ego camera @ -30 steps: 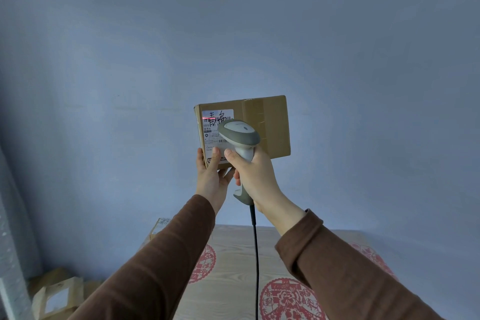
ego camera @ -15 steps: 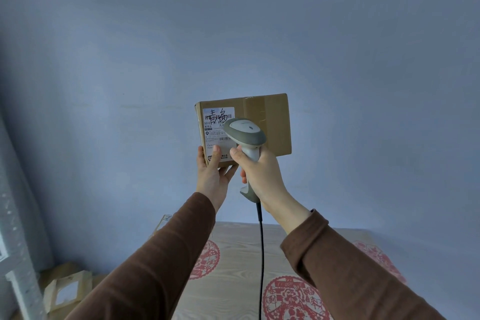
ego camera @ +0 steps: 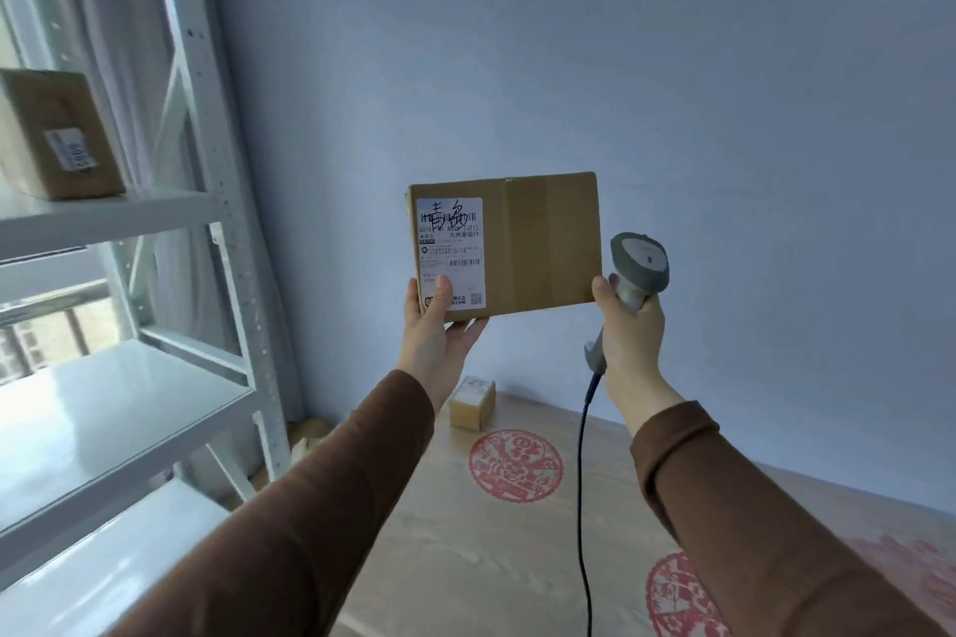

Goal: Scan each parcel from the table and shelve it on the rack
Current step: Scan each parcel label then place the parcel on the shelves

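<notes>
A plain blue wall (ego camera: 621,67) fills the background, above a pale wooden table (ego camera: 517,559) with red paper-cut motifs. Farthest to the left of my left hand stands the white metal rack (ego camera: 222,202). One cardboard box (ego camera: 57,135) sits on its upper shelf, and the lower shelf (ego camera: 103,419) shows a bare white surface.

My left hand (ego camera: 439,331) grips the parcel (ego camera: 504,243) at its lower left corner, thumb on the white shipping label (ego camera: 449,254) and fingers curled underneath. The parcel is held upright in the air above the table, label towards me. Below this hand, a second small parcel (ego camera: 472,402) rests on the table's far edge.

To the right of the parcel and apart from it, my right hand (ego camera: 628,326) is wrapped around the handle of the barcode scanner (ego camera: 637,274). Its cable (ego camera: 584,507) hangs down past the table.

Risks, as I judge them:
- The one-corner grip leaves most of the parcel unsupported, so a quick swing towards the rack could twist it loose.
- The parcel could clip the rack upright beside the shelf on the way in.
- The hanging cable could snag on the table edge if the right hand follows.
</notes>
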The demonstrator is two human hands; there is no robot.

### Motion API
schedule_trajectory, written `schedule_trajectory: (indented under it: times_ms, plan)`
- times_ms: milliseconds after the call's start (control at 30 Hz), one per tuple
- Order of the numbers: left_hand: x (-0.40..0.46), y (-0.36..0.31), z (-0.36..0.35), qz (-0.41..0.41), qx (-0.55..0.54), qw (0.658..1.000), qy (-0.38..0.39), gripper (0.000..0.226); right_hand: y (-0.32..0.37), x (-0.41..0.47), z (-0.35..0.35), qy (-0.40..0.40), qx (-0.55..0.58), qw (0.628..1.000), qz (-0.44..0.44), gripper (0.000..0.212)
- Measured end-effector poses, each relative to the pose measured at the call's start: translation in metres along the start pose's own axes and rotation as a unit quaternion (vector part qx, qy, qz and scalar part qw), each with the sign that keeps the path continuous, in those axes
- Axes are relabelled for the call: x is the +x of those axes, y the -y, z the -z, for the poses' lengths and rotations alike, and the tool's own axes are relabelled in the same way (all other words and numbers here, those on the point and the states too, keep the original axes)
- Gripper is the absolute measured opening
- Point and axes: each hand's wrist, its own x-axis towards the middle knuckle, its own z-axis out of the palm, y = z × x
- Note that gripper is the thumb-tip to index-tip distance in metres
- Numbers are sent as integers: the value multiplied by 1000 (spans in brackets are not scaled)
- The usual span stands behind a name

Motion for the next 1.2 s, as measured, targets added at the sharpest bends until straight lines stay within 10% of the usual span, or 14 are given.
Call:
schedule_trajectory:
  times_ms: [633,1200]
  plan:
    - [-91,-299,315,-18,286,922,-261,60,-125,-224,-376,250,10,953,-171,18]
    - [-106,-430,510,-35,229,853,-468,34,-220,-348,-606,370,-70,883,-280,18]
